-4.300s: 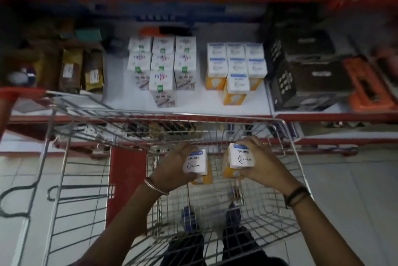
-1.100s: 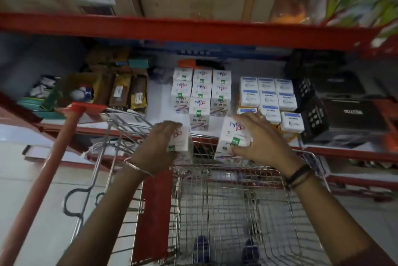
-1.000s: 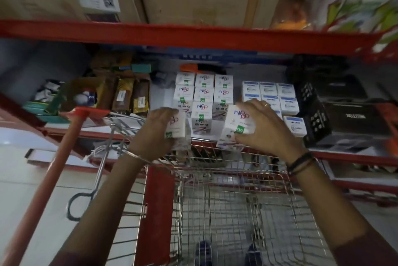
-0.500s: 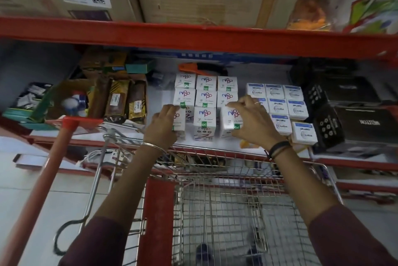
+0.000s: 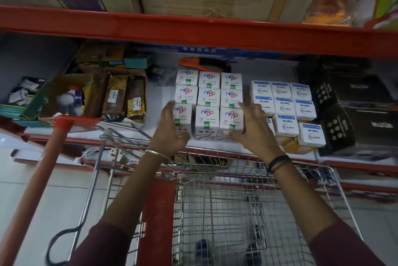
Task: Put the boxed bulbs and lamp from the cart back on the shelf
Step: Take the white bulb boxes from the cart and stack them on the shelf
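Note:
White bulb boxes with a colourful logo stand in rows of three on the white shelf (image 5: 159,93). My left hand (image 5: 172,130) grips the left box of the front row (image 5: 184,114) from its left side. My right hand (image 5: 253,130) grips the right box of that row (image 5: 231,118), thumb at its lower front. Both boxes stand on the shelf, flanking a middle box (image 5: 206,118). The wire cart (image 5: 237,165) is below my arms; no box shows in its basket.
White and blue bulb boxes (image 5: 284,106) stand just right of my right hand, with black boxes (image 5: 342,127) beyond. Brown packets (image 5: 122,99) and an open carton (image 5: 69,95) sit at the left. A red beam (image 5: 193,30) with cardboard boxes hangs overhead. The cart's red handle (image 5: 62,124) rises at the left.
Both hands carried one white box each from the cart up to the shelf. The two boxes now stand in the front row, either side of the middle box.

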A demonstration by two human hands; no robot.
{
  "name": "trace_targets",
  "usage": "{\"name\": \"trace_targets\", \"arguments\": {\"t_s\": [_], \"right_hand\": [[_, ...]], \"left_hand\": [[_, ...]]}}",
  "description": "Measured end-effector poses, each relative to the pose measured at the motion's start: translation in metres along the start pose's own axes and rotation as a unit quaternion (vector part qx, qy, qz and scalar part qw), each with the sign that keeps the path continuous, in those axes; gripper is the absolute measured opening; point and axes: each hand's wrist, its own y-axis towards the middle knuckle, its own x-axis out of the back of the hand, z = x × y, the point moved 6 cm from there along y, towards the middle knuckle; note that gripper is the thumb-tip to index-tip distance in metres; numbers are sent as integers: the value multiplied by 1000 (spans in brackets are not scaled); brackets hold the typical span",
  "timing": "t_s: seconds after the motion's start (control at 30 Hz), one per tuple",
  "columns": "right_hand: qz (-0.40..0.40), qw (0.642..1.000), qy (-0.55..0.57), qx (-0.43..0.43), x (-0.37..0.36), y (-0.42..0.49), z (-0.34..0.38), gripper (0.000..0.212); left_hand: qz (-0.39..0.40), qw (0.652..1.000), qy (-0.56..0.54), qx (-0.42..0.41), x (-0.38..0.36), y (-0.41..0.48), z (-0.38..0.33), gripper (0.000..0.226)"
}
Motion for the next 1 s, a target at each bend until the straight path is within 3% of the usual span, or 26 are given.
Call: {"name": "trace_targets", "arguments": {"t_s": [0.13,0.23,0.3,0.47,0.7,0.77,0.9,1.0], "right_hand": [[-6,999,22,-30,0,-2,6,84],[7,996,66,-60,-11,1,7,77],[17,991,89,-102,-20,5,0,63],[38,982,124,-140,-31,6,-10,41],[27,982,129,-136,-32,8,-16,43],[0,988,76,-133,-29,3,-13,47],[-96,988,-114,-27,-15,-4,13,64],[-46,987,-129,79,-27,5,22,79]], "left_hand": [[-44,987,-68,136,5,6,16,70],[2,973,-63,224,-1,12,30,60],[14,969,-72,235,-4,15,32,52],[16,972,-97,213,-8,20,30,43],[3,973,-102,207,-12,23,32,43],[-6,976,-96,197,-12,22,29,44],[-91,993,40,56,-1,15,10,67],[-20,983,170,-65,-17,17,-3,78]]}}
